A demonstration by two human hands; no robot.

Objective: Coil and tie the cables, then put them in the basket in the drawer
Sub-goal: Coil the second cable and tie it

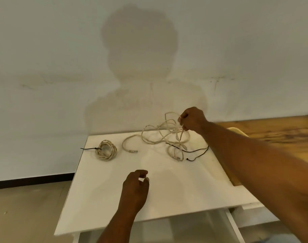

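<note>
A cream cable coiled into a small ring (pixel 106 149) lies at the back left of the white table (pixel 167 195), bound by a black tie whose tail sticks out to the left. A second cream cable (pixel 156 137) sprawls loose across the back of the table, its plug end (pixel 132 151) lying toward the middle. My right hand (pixel 191 121) grips several strands of this loose cable and lifts them above the table's far right. A black tie (pixel 193 151) lies under the loose loops. My left hand (pixel 136 186) hovers over the table's middle, fingers loosely curled, holding nothing.
The table stands against a pale wall. A wooden surface (pixel 272 130) adjoins it on the right, with a pale rim (pixel 237 130) showing behind my right forearm. Below the table's front edge, white frame parts (pixel 234 225) show. Floor lies to the left.
</note>
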